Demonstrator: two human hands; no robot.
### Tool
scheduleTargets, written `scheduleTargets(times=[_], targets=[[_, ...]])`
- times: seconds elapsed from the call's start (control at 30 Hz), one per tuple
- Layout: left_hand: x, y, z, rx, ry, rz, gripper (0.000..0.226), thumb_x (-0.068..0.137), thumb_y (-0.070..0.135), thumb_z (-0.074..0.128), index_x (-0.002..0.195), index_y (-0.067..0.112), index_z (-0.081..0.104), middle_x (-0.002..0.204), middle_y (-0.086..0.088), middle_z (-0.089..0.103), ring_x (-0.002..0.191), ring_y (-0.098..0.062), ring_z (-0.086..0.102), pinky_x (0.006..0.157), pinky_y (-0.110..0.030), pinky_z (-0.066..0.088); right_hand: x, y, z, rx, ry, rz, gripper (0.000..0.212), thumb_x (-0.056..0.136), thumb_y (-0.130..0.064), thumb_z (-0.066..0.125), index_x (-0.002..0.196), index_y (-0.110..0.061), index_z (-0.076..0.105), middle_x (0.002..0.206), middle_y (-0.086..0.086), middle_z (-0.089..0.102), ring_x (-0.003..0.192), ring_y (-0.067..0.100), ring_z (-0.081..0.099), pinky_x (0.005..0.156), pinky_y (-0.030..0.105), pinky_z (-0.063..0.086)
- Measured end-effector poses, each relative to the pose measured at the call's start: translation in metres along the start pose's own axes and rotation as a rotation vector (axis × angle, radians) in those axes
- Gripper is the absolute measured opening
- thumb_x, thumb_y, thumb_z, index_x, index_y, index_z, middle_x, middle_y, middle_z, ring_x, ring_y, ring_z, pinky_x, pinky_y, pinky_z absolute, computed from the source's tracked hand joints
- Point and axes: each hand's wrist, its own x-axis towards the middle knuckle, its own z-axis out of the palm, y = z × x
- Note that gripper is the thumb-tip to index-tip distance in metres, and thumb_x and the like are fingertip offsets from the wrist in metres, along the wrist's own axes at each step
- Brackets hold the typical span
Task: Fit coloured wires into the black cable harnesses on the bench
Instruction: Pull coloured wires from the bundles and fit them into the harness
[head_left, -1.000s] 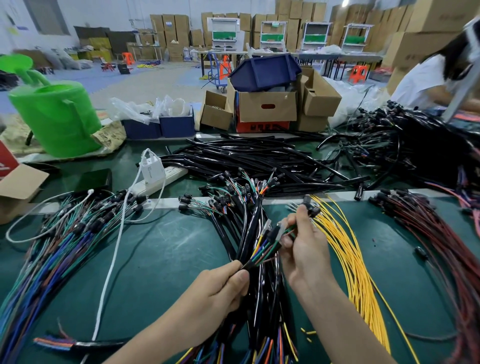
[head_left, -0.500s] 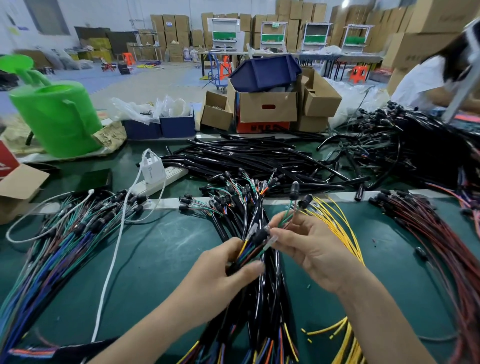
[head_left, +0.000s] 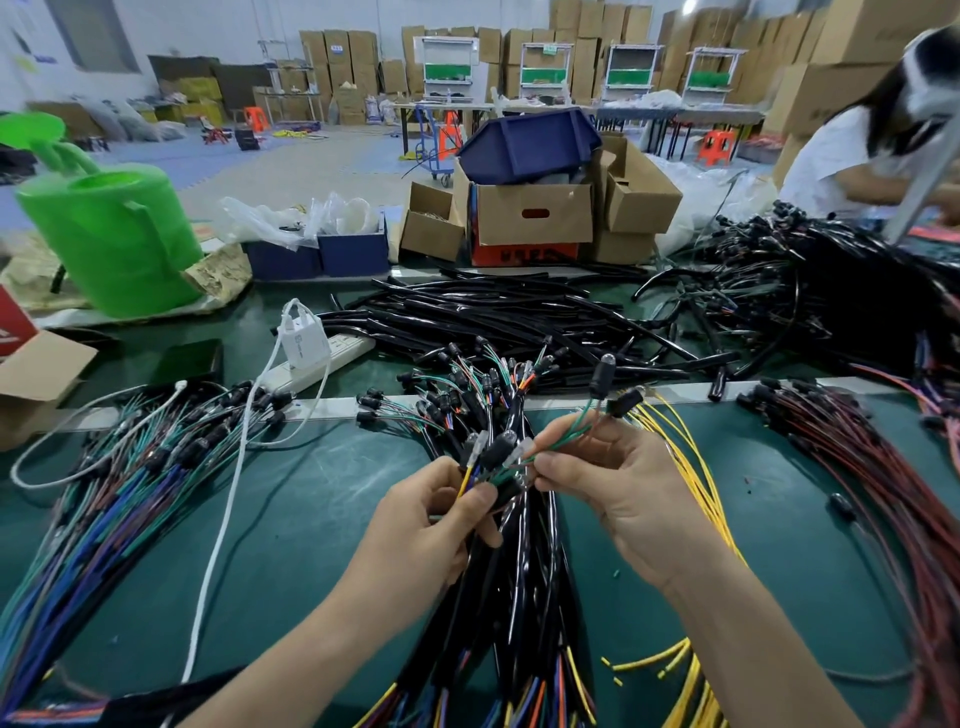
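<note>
A thick bundle of black cable harnesses runs up the middle of the green bench. My left hand grips the end of one harness, where yellow, blue and green wires with clear terminals stick out. My right hand pinches thin green and brown wires that end in two black plugs above my fingers. Loose yellow wires lie just right of my right hand.
Blue and green wire bundles fan out at the left, red-brown ones at the right. Black sleeving, a white power strip with charger, a green watering can and cardboard boxes stand behind. A person sits at far right.
My right hand came down and in from the yellow wires, carrying the plugged wires to the harness end. My left hand rose slightly on the harness, so both hands now meet.
</note>
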Motion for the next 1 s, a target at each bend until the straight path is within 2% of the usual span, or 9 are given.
scheduleTargets(times=[0.1, 0.2, 0.3, 0.37, 0.47, 0.63, 0.8, 1.0], targets=[[0.001, -0.002, 0.0, 0.026, 0.034, -0.003, 0.014, 0.091, 0.017, 0.058, 0.078, 0.013, 0.056, 0.062, -0.003, 0.063, 0.037, -0.01, 0.034, 0.038, -0.017, 0.028, -0.002, -0.001, 0.004, -0.019, 0.0, -0.008, 0.013, 0.065, -0.007, 0.073, 0.073, -0.017, 0.072, 0.078, 0.006, 0.072, 0.072, 0.014, 0.068, 0.064, 0.021, 0.053], [0.0, -0.003, 0.002, 0.072, 0.093, 0.026, 0.014, 0.09, 0.013, 0.06, 0.077, 0.018, 0.061, 0.063, 0.001, 0.062, 0.039, -0.006, 0.038, 0.04, -0.015, 0.03, -0.005, 0.0, 0.009, -0.04, 0.035, -0.022, 0.02, 0.073, 0.008, 0.069, 0.074, -0.012, 0.068, 0.076, 0.007, 0.072, 0.07, 0.012, 0.068, 0.062, 0.02, 0.054], [-0.003, -0.001, 0.003, -0.092, 0.089, -0.047, 0.011, 0.089, 0.016, 0.06, 0.079, 0.017, 0.065, 0.065, 0.0, 0.062, 0.04, -0.006, 0.04, 0.039, -0.013, 0.031, -0.007, -0.001, 0.011, -0.066, 0.065, -0.02, 0.024, 0.073, 0.014, 0.067, 0.074, -0.01, 0.065, 0.073, 0.006, 0.072, 0.068, 0.012, 0.067, 0.065, 0.019, 0.054], [-0.005, 0.001, 0.003, -0.213, 0.047, -0.097, 0.011, 0.085, 0.026, 0.061, 0.081, 0.018, 0.068, 0.07, -0.003, 0.066, 0.042, -0.005, 0.046, 0.039, -0.011, 0.032, -0.007, 0.0, 0.012, -0.066, 0.089, 0.001, 0.025, 0.074, 0.014, 0.067, 0.072, -0.011, 0.063, 0.071, 0.004, 0.07, 0.067, 0.012, 0.066, 0.066, 0.021, 0.055], [-0.006, 0.001, 0.0, -0.236, 0.011, -0.135, 0.025, 0.074, 0.042, 0.06, 0.085, 0.021, 0.07, 0.08, -0.007, 0.071, 0.044, -0.01, 0.043, 0.038, -0.015, 0.028, -0.006, 0.003, 0.011, -0.004, 0.123, 0.049, 0.024, 0.075, 0.012, 0.066, 0.07, -0.011, 0.062, 0.069, 0.004, 0.068, 0.066, 0.012, 0.066, 0.062, 0.021, 0.055], [-0.004, 0.0, -0.005, -0.228, -0.05, -0.216, 0.025, 0.084, 0.03, 0.056, 0.094, 0.017, 0.074, 0.088, -0.01, 0.073, 0.044, -0.009, 0.043, 0.037, -0.015, 0.028, -0.005, -0.002, 0.007, -0.049, 0.069, 0.071, 0.009, 0.059, -0.012, 0.076, 0.065, -0.017, 0.072, 0.069, 0.008, 0.069, 0.064, 0.016, 0.068, 0.058, 0.021, 0.054], [-0.005, 0.001, -0.005, -0.172, -0.088, -0.242, 0.025, 0.092, 0.025, 0.053, 0.092, 0.014, 0.075, 0.088, -0.007, 0.073, 0.044, -0.008, 0.043, 0.039, -0.014, 0.029, -0.003, -0.003, 0.0, -0.196, 0.038, 0.105, 0.019, 0.072, 0.0, 0.074, 0.068, -0.018, 0.073, 0.067, 0.004, 0.069, 0.062, 0.012, 0.065, 0.055, 0.019, 0.049], [-0.008, 0.001, -0.002, -0.178, -0.186, -0.282, 0.028, 0.089, 0.031, 0.052, 0.083, 0.016, 0.075, 0.088, -0.01, 0.073, 0.045, -0.008, 0.041, 0.04, -0.015, 0.029, -0.005, -0.003, 0.0, -0.149, -0.085, 0.139, 0.018, 0.079, 0.001, 0.069, 0.071, -0.016, 0.073, 0.071, 0.005, 0.068, 0.065, 0.012, 0.062, 0.058, 0.02, 0.05]])
